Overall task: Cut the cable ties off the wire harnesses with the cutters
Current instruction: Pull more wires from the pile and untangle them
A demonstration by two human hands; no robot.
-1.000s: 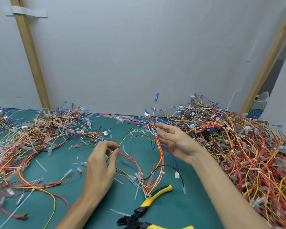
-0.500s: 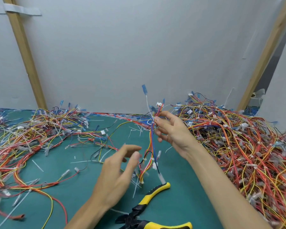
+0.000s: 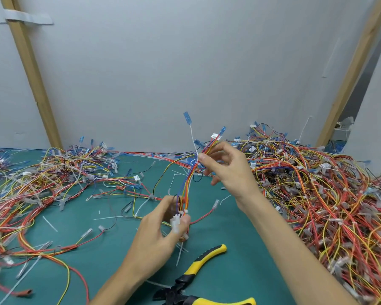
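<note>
The harness [image 3: 188, 183] is now off the mat and stretched upright over its middle. The right hand [image 3: 227, 170] pinches the top end, and the left hand [image 3: 161, 227] has come in to grasp the bottom connectors, looks like. So it's lined up for snipping, but the cutters [image 3: 198, 280] lie untouched at the mat's [image 3: 240, 249] near edge. No bins anywhere, just piles [image 3: 317, 183].

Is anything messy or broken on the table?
Messy, yes. Cut ties lie scattered on the mat, and loose wires sprawl in a left pile and a right pile. The cutters lie unused while both hands hold one harness. Nothing looks broken.
</note>
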